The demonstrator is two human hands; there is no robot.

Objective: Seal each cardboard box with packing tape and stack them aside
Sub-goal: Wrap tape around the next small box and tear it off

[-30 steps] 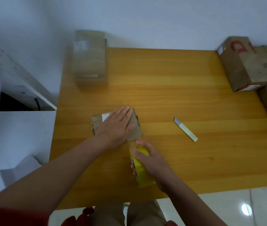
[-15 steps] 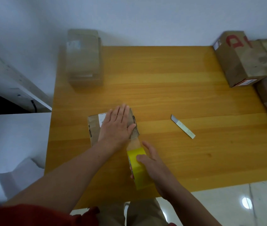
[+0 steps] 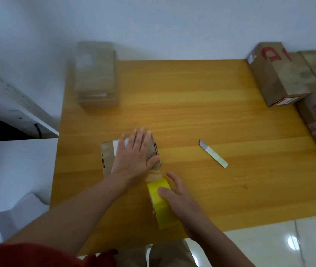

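Observation:
A small cardboard box point(image 3: 107, 157) lies near the front of the wooden table point(image 3: 192, 112). My left hand point(image 3: 134, 155) presses flat on its top with straight fingers. A yellow roll of packing tape point(image 3: 160, 205) stands just in front of the box's right corner, and a short strip of tape point(image 3: 154, 175) runs from the roll up to the box. My right hand point(image 3: 178, 197) holds the roll, thumb on its outer face and fingers over its right side.
A blade point(image 3: 213, 153) lies on the table right of the box. A stack of boxes point(image 3: 96, 74) stands at the back left corner. Larger cardboard boxes point(image 3: 280, 74) with red print sit at the right edge. A white shelf point(image 3: 8, 105) is at the left.
My right hand has drawn the roll toward me, away from the box, exposing a strip of tape. My left hand stays pressed on the box.

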